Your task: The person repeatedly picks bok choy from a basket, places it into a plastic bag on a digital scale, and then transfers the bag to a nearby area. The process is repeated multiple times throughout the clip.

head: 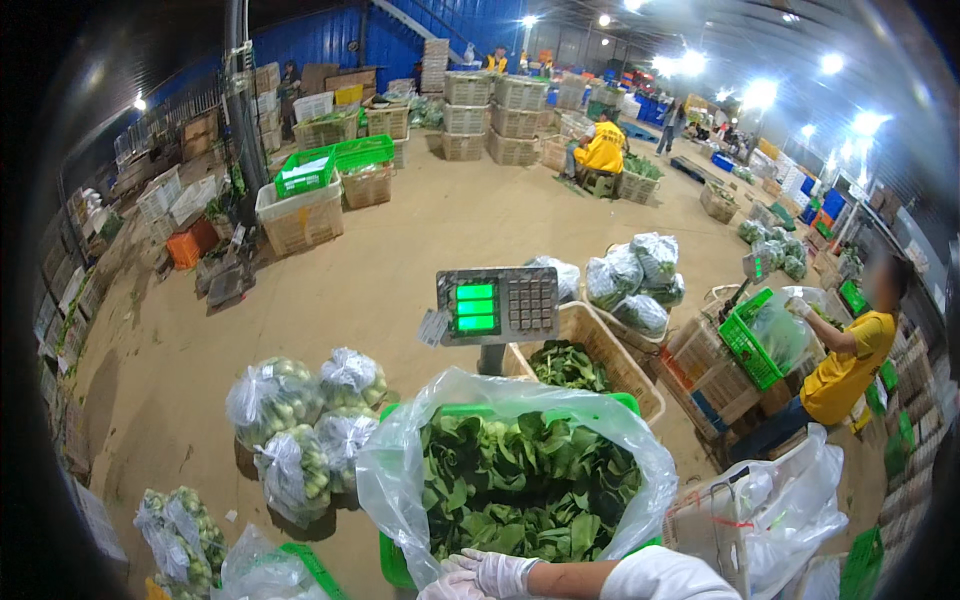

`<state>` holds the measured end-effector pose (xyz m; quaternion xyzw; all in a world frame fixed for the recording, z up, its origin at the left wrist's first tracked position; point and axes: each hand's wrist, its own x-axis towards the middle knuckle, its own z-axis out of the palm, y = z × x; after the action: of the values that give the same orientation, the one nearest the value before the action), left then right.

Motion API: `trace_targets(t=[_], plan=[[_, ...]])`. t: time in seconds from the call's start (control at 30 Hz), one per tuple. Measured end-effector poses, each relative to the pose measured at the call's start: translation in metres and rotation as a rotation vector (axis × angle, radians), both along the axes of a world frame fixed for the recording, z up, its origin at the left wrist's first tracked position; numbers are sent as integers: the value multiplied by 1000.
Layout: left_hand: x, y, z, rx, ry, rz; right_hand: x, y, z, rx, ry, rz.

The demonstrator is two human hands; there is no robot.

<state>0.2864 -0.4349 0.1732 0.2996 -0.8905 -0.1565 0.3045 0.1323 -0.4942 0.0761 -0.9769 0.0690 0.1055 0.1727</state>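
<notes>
My right hand [499,571], in a thin white glove, reaches in from the bottom right. It lies over my left hand [453,586], also gloved and mostly cut off by the bottom edge. Both are at the near rim of a clear plastic bag [391,480]; whether either grips the film is unclear. The bag lines a green plastic crate [393,559], its mouth folded outward. Leafy green vegetables [517,517] fill it around a dark hollow in the middle. Behind the crate stands a digital scale display [497,306] with lit green readouts and a keypad.
Tied bags of vegetables [289,450] sit on the floor at left. A beige crate [626,367] holding greens stands behind the scale. A co-worker in a yellow vest [847,367] handles a bag at right. Plastic bags [787,495] drape over a nearby crate. Stacked crates [491,116] stand farther back.
</notes>
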Motion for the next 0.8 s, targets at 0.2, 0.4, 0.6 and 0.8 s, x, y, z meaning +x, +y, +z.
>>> trace_targets(t=[0.2,0.4,0.6,0.8], plan=[[-5,-3,15,-86,19,-17,-22,-46,-61,-76,27,61],[-4,0,29,-116,126,106,-12,-53,-47,-3,25,70],[0,9,11,-14,-235,-139,-20,-37,1,-78,-112,-234],[-12,13,47,62,-397,-154,-72,15,111,-324,-639,-830]])
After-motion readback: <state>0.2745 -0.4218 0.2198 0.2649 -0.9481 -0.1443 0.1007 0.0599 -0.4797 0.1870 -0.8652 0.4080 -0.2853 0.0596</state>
